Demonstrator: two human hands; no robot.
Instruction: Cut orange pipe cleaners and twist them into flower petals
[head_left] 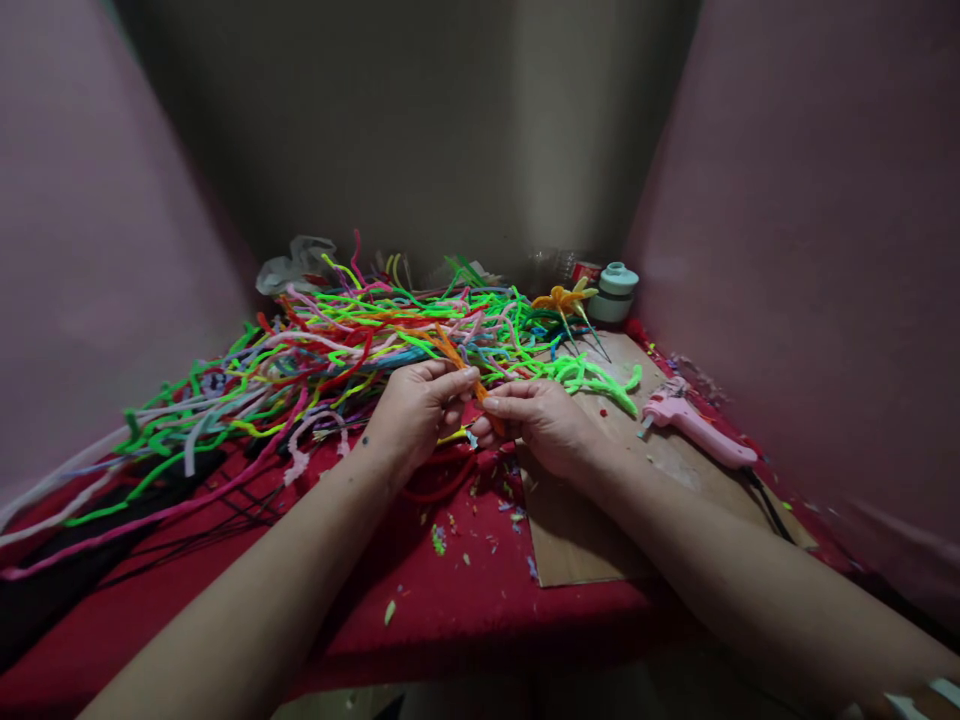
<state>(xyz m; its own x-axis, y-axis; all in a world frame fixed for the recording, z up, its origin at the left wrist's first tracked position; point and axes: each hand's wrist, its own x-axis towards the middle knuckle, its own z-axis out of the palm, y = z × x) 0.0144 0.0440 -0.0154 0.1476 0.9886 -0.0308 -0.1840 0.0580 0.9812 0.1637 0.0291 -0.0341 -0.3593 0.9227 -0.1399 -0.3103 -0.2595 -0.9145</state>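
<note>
Orange pipe cleaners (450,349) slant between my two hands, over the near edge of a big tangled pile of coloured pipe cleaners (337,330). My left hand (424,405) pinches them between thumb and fingers. Just to its right, my right hand (536,420) has its fingers closed on the lower part of the same orange bundle. The fingertips of both hands are close together. Part of the bundle is hidden by the fingers.
On the right, a pink glue gun (697,428) lies on a brown board (577,540). Orange and yellow flowers (562,300) on stems sit near a pale green container (615,292) at the back. Small scraps dot the red cloth (435,620). Green pieces (592,378) overlap the board.
</note>
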